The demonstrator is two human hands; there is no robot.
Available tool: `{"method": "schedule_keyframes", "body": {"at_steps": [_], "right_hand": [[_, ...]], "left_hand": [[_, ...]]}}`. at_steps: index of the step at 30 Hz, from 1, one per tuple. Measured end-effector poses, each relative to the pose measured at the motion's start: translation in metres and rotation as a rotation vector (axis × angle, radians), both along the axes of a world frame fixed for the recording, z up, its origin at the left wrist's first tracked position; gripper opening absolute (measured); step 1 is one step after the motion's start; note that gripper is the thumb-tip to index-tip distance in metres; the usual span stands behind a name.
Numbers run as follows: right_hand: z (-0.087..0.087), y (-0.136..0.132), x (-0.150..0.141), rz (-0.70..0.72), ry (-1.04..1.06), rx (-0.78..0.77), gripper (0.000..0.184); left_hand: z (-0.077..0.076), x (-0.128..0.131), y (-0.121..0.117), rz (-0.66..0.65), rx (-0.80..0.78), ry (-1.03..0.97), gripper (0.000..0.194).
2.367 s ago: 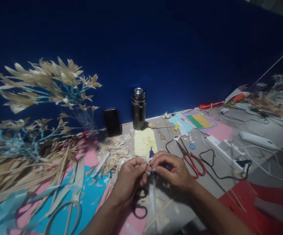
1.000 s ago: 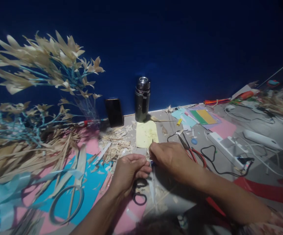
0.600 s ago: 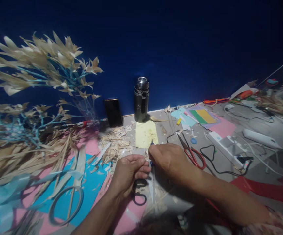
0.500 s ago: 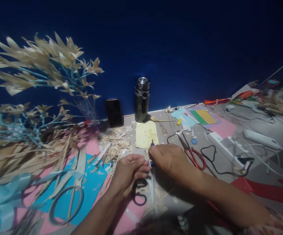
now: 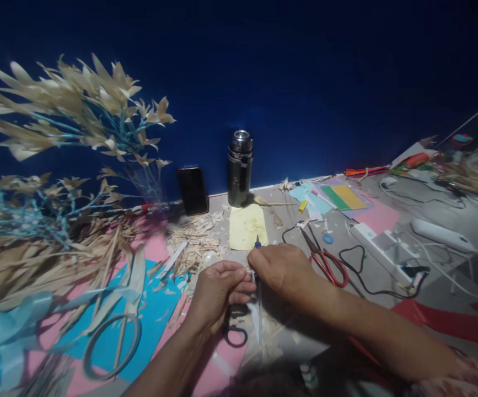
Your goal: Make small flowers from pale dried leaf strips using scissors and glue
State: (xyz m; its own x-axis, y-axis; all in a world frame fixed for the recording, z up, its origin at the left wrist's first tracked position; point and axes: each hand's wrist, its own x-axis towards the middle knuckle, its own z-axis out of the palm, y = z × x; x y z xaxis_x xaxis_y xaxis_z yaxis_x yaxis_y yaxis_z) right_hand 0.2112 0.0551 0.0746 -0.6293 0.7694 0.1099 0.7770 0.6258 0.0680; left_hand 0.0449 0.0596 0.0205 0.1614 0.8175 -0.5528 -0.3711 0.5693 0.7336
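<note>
My left hand [image 5: 218,289] is closed, with thumb and index fingertip pressed together. Whatever they pinch is too small to make out. Touching or nearly touching those fingertips, my right hand [image 5: 284,270] is closed too, knuckles up, and hides what its fingers hold. A blue pointed tool [image 5: 257,242] shows in part beyond and below my right fingers; its middle is covered. Its tip overlaps a yellow paper [image 5: 245,226] with glossy spots. Black-handled scissors [image 5: 235,336] lie below my left hand.
Red-handled scissors [image 5: 329,270] and a white power strip [image 5: 383,251] with cables lie at right. A dark flask [image 5: 240,176] and a phone [image 5: 192,190] stand by the blue wall. Dried-leaf flowers [image 5: 110,105], a ribbon roll [image 5: 87,353] and leaf scraps [image 5: 193,242] fill the left.
My right fingers have shifted slightly left, toward my left hand. My left fingertips have moved very little, and the rest stays in place.
</note>
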Motion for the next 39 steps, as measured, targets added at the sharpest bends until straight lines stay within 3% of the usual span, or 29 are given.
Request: {"method": "schedule_keyframes", "body": {"at_steps": [5, 14, 27, 39], "right_hand": [[0.0064, 0.0008, -0.0019, -0.031, -0.032, -0.084, 0.010], [0.0046, -0.0020, 0.0022, -0.018, 0.008, -0.079, 0.017], [0.0058, 0.0037, 0.0019, -0.024, 0.018, -0.107, 0.014], [0.0032, 0.0019, -0.0002, -0.041, 0.030, -0.148, 0.014]], "left_hand": [[-0.0041, 0.0004, -0.0014, 0.000, 0.035, 0.018, 0.014], [-0.0026, 0.0000, 0.0006, 0.060, 0.043, 0.006, 0.015], [-0.0033, 0.0017, 0.0001, 0.003, 0.005, 0.032, 0.008], [-0.0079, 0.0021, -0.0023, 0.030, 0.178, 0.182, 0.016]]}}
